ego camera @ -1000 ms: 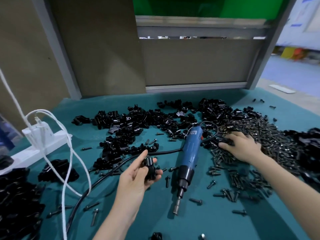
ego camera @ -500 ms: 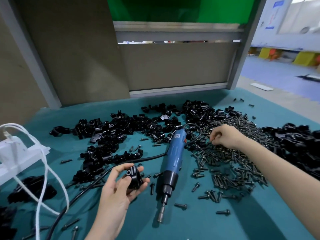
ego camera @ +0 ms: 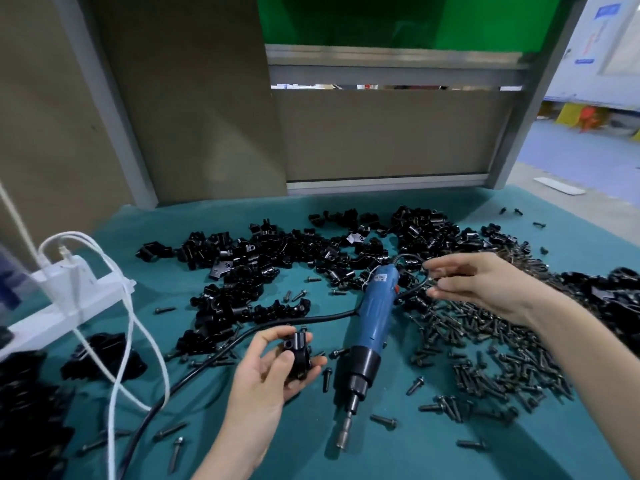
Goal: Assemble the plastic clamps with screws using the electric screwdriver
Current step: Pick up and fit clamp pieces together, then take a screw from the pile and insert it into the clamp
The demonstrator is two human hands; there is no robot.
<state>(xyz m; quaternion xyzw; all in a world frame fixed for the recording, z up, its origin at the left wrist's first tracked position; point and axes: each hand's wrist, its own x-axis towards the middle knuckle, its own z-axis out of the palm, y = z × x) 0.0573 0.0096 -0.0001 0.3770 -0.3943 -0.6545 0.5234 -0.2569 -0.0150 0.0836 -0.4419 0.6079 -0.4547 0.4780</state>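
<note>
Left hand (ego camera: pixel 270 375) grips clamp (ego camera: pixel 297 355) just above worktop (ego camera: pixel 398 455). Right hand (ego camera: pixel 485 285) over screw pile (ego camera: pixel 502 358), fingers (ego camera: pixel 450 292) blurred, cannot tell if holding screw. Risk: screw slips into pile; screwdriver (ego camera: pixel 374 323) cord (ego camera: pixel 304 319) near right hand snags.

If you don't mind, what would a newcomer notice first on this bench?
The blue electric screwdriver lies mid-table on the teal cloth. Black plastic clamps heap behind it; dark screws spread to its right. The left hand holds one clamp, the right hand hovers over the screws.
</note>
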